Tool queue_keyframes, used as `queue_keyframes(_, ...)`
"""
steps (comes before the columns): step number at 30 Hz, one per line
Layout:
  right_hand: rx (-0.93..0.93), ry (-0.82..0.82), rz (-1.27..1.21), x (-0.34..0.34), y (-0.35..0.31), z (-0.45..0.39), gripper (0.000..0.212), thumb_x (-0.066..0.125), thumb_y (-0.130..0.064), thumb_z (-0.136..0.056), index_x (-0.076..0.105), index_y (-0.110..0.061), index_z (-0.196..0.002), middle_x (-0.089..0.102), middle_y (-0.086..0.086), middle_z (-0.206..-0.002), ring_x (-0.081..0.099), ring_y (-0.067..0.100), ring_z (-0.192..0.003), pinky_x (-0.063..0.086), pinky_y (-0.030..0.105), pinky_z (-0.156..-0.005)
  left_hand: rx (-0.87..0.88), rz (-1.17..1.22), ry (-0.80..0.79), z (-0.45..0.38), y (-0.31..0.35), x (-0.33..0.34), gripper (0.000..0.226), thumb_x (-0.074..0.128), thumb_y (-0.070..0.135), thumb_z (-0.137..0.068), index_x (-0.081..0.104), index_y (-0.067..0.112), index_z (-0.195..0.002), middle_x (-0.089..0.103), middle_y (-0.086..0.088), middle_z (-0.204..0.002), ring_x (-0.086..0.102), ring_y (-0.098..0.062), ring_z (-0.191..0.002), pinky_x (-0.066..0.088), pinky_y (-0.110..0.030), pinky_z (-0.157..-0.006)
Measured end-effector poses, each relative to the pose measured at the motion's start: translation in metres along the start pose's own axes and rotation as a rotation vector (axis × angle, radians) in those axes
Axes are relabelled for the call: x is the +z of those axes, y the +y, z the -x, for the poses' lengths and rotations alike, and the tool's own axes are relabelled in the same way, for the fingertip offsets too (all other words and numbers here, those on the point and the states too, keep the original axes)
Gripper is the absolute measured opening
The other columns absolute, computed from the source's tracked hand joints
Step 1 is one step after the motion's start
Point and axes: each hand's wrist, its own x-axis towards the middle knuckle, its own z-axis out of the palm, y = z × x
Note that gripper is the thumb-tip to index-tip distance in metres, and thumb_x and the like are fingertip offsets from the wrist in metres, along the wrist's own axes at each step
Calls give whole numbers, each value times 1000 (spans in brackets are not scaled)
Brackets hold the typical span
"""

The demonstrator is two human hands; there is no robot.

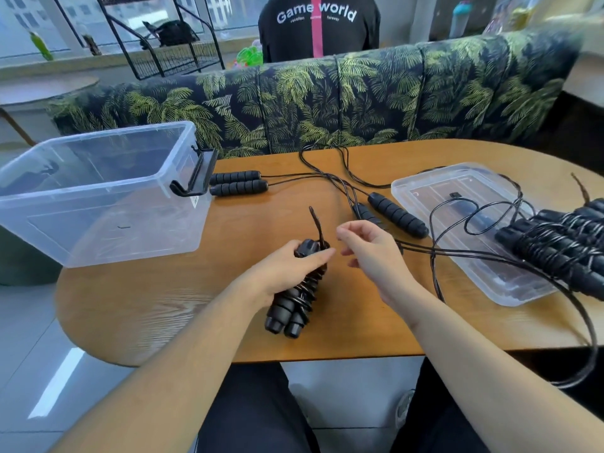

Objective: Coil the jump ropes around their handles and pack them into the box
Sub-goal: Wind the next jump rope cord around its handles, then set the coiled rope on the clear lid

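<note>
While left grip clasps coiled rope bundle mid-table | right grip relaxed, spread | box overhangs left edge

The black top of a person behind the sofa reads "Game world" in large white letters, with a smaller white line beneath it too small to read. A small label on the box is illegible.

Palm-print sofa behind wooden table, pale tiled floor
</note>
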Motion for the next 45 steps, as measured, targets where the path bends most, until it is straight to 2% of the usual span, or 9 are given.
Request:
queue_keyframes(6, -145, -92, 343, -15, -6, 25, 24, 59, -36, -97, 69, -31, -118, 69, -12, -107, 64, 7, -99, 58, 35, -87, -55, 416, -28, 1, 24, 21, 68, 64, 62, -89, 54, 13, -135, 72, -19, -113, 73, -34, -94, 60, -44, -74)
queue_keyframes(10, -123, -123, 455, -34, -19, 35, 59, 66, -52, -90, 54, -32, -143, 61, -10, -135, 56, 10, -123, 47, 38, -107, -105, 712, -136, 10, 47, 38, 68, 41, 69, -97, 66, 9, -116, 77, -17, -91, 72, -32, -90, 56, -45, -77)
queue_keyframes(14, -90, -113, 615, -64, -32, 36, 96, 76, -63, -73, 38, -30, -154, 57, -8, -139, 56, 13, -124, 45, 31, -104, -24, 774, -118, 13, 70, 61, 52, 36, 55, -103, 63, 12, -110, 73, -19, -96, 67, -36, -98, 52, -56, -89)
queue_keyframes(22, -2, -69, 115, -152, -45, 31, 31, 73, -26, -87, 71, -29, -118, 78, 1, -99, 73, 23, -96, 60, 41, -87, 61, 617, -276, 2, 106, 117, 29, 60, 36, -98, 66, 13, -114, 66, -15, -105, 63, -32, -102, 52, -61, -95)
queue_keyframes(26, -12, -32, 189, -186, -50, 33, 33, 70, -28, -88, 71, -34, -120, 78, -2, -103, 73, 22, -101, 58, 41, -93, 86, 645, -345, 1, 130, 149, 35, 64, 22, -98, 61, 7, -130, 62, -23, -128, 68, -40, -100, 59, -59, -85)
queue_keyframes(31, -166, 159, 577, -226, -64, 38, 59, 70, -42, -89, 51, -38, -144, 59, -18, -123, 55, 4, -110, 40, 22, -93, 146, 709, -288, -6, 156, 186, 43, 76, 18, -91, 60, 7, -129, 71, -19, -112, 76, -35, -74, 62, -47, -62)
queue_keyframes(34, -252, 183, 758, -248, -67, 38, 75, 80, -48, -78, 47, -38, -144, 55, -13, -133, 53, 8, -118, 43, 29, -101, 144, 706, -261, -14, 174, 213, 57, 81, 27, -86, 55, 11, -135, 70, -19, -120, 76, -35, -84, 61, -44, -62)
queue_keyframes(39, -95, 255, 1079, -291, -74, 32, 83, 78, -57, -73, 45, -34, -146, 59, -6, -136, 56, 19, -122, 48, 39, -99, 135, 615, -363, -18, 203, 253, 36, 62, 30, -101, 57, 10, -130, 69, -18, -112, 70, -31, -93, 64, -43, -77)
queue_keyframes(45, 36, 314, 1069, -339, -57, 21, 79, 71, -52, -79, 41, -32, -149, 61, -1, -137, 58, 22, -120, 49, 36, -96, 223, 392, -375, -29, 217, 274, 25, 52, 25, -104, 55, 14, -126, 68, -15, -115, 72, -26, -91, 63, -34, -76)
